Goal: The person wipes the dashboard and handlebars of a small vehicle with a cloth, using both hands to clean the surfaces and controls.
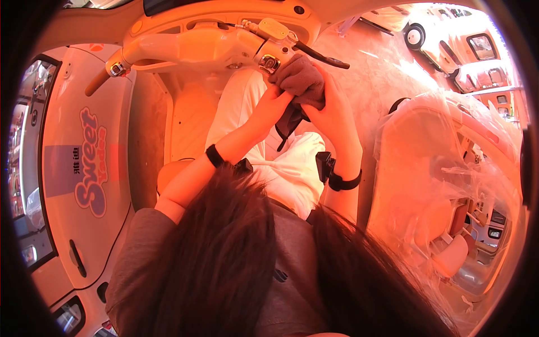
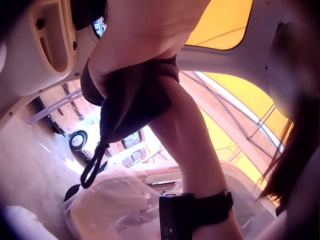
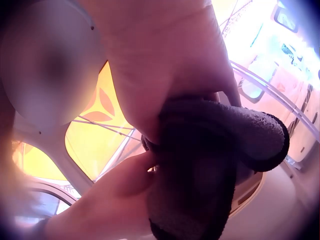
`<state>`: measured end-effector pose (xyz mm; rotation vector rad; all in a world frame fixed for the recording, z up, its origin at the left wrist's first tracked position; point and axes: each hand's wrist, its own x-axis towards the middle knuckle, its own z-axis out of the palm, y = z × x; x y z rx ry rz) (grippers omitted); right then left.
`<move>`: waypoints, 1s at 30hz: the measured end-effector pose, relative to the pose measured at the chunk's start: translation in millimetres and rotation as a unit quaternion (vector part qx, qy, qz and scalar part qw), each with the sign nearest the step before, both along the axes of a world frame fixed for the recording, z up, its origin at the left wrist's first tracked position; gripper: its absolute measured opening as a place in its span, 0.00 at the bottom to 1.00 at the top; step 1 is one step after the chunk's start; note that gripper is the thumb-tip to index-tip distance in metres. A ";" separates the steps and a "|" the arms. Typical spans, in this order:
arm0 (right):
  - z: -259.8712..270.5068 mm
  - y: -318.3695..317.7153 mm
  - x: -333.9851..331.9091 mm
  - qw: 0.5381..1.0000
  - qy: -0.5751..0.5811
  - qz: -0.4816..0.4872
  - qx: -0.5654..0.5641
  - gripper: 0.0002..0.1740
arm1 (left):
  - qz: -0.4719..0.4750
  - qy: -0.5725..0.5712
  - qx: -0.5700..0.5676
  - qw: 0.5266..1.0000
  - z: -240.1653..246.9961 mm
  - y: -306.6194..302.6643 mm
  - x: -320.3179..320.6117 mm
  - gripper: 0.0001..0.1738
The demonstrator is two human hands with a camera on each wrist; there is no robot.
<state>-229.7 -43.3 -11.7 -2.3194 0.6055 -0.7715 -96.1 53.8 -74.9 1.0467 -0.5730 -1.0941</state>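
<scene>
A dark, soft towel-like cloth is bunched between my two hands, right beside the right end of the handlebar. My left hand grips its near left side, while my right hand holds it from the right. A lower part of the cloth hangs below the hands, ending in a thin cord loop in the left wrist view. In the right wrist view, thick folds of the cloth with a fuzzy edge spread below the right hand. Many fingertips are hidden by the folds.
The pale handlebar column carries a brake lever next to the cloth and a brown left grip. A white vehicle panel with lettering stands to the left. A plastic-wrapped vehicle stands to the right; other vehicles are beyond.
</scene>
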 end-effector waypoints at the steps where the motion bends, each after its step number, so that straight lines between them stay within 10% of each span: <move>1: -1.0 -3.8 3.3 1.000 0.000 0.000 0.000 0.39 | -0.012 -0.018 0.003 1.000 -2.7 -1.4 7.3 0.26; 9: -12.9 -14.8 6.8 0.998 0.049 -0.027 -0.031 0.32 | 0.096 -0.013 -0.118 0.988 -12.1 -4.7 6.1 0.28; 20: -22.4 -4.0 10.2 0.996 0.025 -0.083 -0.021 0.33 | 0.054 -0.340 0.047 0.938 -34.9 -15.5 19.2 0.26; 30: -30.1 11.8 11.4 0.991 -0.008 -0.133 -0.031 0.31 | 0.051 -0.401 0.109 0.908 -1.3 -0.6 7.4 0.30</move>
